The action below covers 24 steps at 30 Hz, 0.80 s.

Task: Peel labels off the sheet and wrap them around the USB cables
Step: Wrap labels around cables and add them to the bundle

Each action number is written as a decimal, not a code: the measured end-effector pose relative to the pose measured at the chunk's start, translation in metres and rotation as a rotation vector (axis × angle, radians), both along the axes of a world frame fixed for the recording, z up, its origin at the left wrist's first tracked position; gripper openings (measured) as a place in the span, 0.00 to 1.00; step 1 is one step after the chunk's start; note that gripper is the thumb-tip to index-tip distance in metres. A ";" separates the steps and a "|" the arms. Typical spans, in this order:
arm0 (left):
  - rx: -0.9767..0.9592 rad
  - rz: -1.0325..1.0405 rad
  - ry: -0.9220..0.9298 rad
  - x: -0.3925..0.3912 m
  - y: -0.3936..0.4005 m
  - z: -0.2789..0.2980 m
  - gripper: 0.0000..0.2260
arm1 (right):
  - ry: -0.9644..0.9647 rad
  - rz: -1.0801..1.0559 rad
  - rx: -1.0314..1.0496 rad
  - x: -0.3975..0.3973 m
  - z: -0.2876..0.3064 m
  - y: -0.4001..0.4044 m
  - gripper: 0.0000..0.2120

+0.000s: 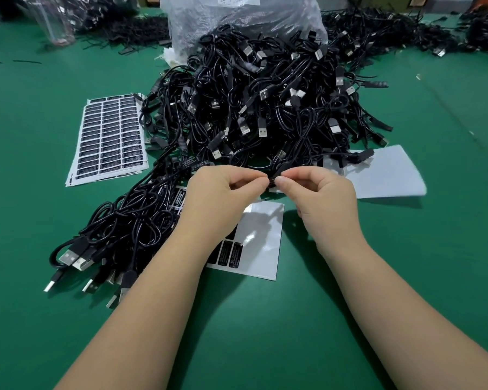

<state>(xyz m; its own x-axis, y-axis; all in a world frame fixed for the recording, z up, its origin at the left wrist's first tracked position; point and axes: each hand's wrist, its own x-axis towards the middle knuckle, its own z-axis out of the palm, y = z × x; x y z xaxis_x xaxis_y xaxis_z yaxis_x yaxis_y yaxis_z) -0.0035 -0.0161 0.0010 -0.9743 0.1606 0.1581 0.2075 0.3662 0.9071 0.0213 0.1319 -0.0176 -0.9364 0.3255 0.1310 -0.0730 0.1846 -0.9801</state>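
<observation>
Left hand (pixel 220 190) and right hand (pixel 319 192) pinch one black USB cable (pixel 271 180) between fingertips. A partly peeled label sheet (pixel 261 237) lies just beneath them.

A big green table (pixel 265 319) fills most of the view. At the far side sits a crinkly see-through plastic bag (pixel 237 21) with a white paper tag near its top. In the far left corner stands a clear plastic cup (pixel 54 21) with a pinkish bottom. A few small black scraps (pixel 26 62) lie on the table near that cup.
</observation>
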 end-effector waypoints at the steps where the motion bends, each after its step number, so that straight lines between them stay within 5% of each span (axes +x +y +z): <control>1: 0.012 0.007 -0.014 0.000 0.001 0.000 0.07 | 0.001 -0.002 0.001 0.000 0.000 0.000 0.03; 7: 0.134 0.099 -0.163 0.000 0.005 0.002 0.08 | 0.043 -0.023 0.079 0.002 0.001 -0.005 0.08; 24: 0.154 0.047 -0.165 0.002 0.008 0.004 0.11 | 0.047 -0.067 0.183 0.002 0.000 -0.006 0.10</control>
<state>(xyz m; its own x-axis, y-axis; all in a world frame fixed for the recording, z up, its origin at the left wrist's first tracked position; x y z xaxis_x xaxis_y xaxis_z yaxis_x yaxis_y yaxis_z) -0.0017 -0.0085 0.0050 -0.9948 0.1006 0.0152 0.0378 0.2269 0.9732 0.0235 0.1261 -0.0176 -0.9050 0.3535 0.2368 -0.0994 0.3654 -0.9255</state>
